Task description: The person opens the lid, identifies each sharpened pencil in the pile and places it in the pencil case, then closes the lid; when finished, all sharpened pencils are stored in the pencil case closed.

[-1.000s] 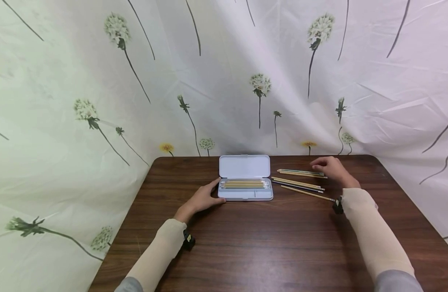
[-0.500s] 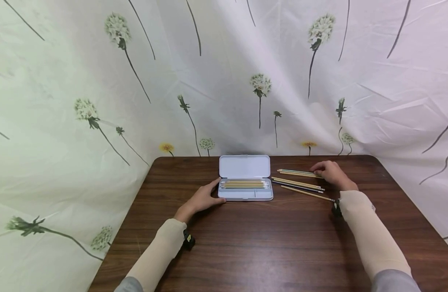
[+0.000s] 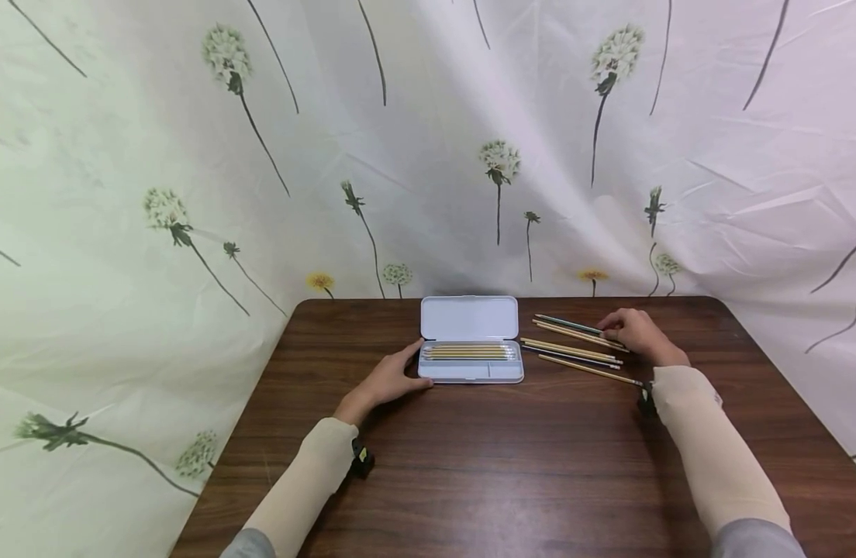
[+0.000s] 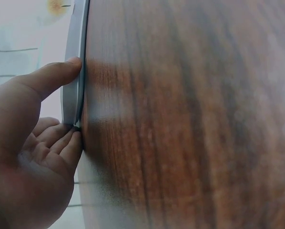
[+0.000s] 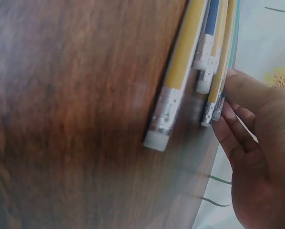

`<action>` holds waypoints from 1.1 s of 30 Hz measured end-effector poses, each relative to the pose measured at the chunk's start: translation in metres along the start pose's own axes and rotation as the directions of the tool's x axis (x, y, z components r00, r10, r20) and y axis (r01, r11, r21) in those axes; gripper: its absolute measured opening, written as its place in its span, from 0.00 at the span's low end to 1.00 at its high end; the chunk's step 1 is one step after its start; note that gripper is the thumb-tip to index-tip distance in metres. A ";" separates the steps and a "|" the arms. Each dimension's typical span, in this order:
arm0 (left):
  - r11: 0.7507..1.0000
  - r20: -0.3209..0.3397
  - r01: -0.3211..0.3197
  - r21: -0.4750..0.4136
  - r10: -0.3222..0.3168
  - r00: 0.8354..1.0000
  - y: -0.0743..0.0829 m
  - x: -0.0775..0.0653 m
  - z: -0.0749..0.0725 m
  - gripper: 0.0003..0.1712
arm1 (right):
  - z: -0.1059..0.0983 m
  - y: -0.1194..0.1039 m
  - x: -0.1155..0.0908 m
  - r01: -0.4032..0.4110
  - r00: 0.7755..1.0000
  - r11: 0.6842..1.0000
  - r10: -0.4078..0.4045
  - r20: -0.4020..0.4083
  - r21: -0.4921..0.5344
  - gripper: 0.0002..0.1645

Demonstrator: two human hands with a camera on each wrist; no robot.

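Note:
A white pencil case [image 3: 505,373] lies with its lid up at the table's far edge, several yellow pencils [image 3: 467,353] lined up in its rear compartment. My left hand [image 3: 384,380] holds the case at its left end, the thumb on the front side and the fingers around the end. To the right of the case, my right hand [image 3: 637,335] pinches a green pencil [image 3: 566,323] near its eraser end; the fingertips are partly hidden. Just in front of that pencil lie loose yellow pencils [image 3: 571,332]. Their eraser ends point towards the hand in the right wrist view.
More loose pencils lie between the case and my right forearm: yellow ones [image 3: 574,349], a dark blue one [image 3: 567,356] and a single yellow pencil [image 3: 591,370] nearest me. Behind the brown wooden table [image 3: 498,465] hangs a white flowered cloth [image 3: 428,155].
My right hand has come down onto the rear group of pencils and taken hold of the green one. The green pencil has swung apart from the yellow ones. The left hand stays put.

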State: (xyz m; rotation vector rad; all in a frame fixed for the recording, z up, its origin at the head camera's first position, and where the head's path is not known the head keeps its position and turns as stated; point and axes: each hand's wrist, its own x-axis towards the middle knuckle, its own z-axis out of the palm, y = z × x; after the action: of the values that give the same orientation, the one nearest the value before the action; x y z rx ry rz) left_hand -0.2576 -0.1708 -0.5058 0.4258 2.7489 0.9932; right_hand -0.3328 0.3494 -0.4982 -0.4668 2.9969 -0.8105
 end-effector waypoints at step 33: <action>1.000 0.000 0.016 -0.011 -0.016 1.000 0.002 0.001 0.001 0.53 | -0.012 -0.027 -0.016 0.103 0.966 0.993 -0.087 -0.244 0.054 0.09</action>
State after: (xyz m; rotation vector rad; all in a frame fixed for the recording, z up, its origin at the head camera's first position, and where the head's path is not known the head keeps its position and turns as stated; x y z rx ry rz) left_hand -0.2579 -0.1689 -0.5054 0.4015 2.7415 1.0037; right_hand -0.3105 0.3377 -0.4754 -0.5524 3.1751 -1.0426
